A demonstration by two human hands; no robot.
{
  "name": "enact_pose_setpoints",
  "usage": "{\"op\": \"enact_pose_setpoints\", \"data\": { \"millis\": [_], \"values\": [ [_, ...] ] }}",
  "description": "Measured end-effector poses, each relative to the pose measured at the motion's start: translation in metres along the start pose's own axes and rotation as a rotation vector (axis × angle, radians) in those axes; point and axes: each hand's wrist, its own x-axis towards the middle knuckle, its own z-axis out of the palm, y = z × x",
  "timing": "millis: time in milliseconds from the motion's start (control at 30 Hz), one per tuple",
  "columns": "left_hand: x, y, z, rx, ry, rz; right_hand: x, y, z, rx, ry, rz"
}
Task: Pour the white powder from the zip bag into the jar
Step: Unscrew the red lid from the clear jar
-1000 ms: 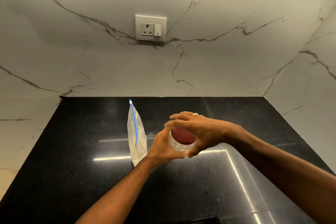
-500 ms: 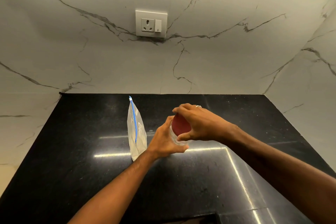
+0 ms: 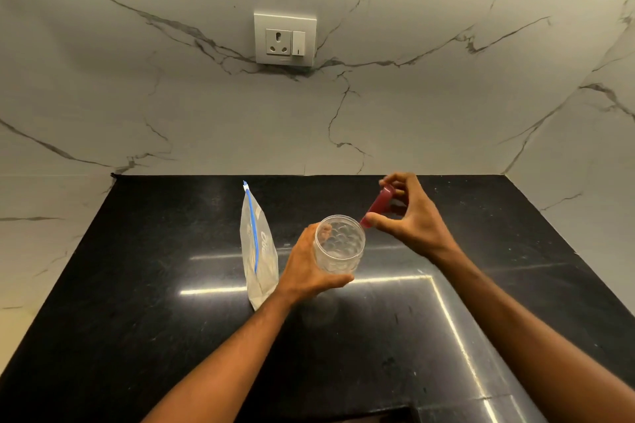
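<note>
A: What are the fingers doing?

B: The right hand pinches the red lid by its rim, tilted, just beside the mouth of the jar; the left hand wraps round the jar's side, steadying it on the black counter.

A: And the bag?

B: The zip bag stands upright just left of the jar, blue strip apparently sealed; white powder sits low inside it.

A: So which step?

B: Opening the jar, I'd judge; the lid is off, the jar looks empty; next the lid wants setting down, then the bag needs unzipping and tipping over the mouth.
</note>
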Motion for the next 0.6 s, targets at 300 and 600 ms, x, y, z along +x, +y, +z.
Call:
{"op": "enact_pose_setpoints", "data": {
  "millis": [300,600],
  "values": [
    [-0.009,-0.022,0.007,0.023,0.054,-0.104,-0.058,0.093,0.077,0.217,0.295,0.243],
    [-0.015,-0.044,0.019,0.071,0.075,-0.200,-0.081,0.128,0.109,-0.048,0.303,0.272]
  ]
}}
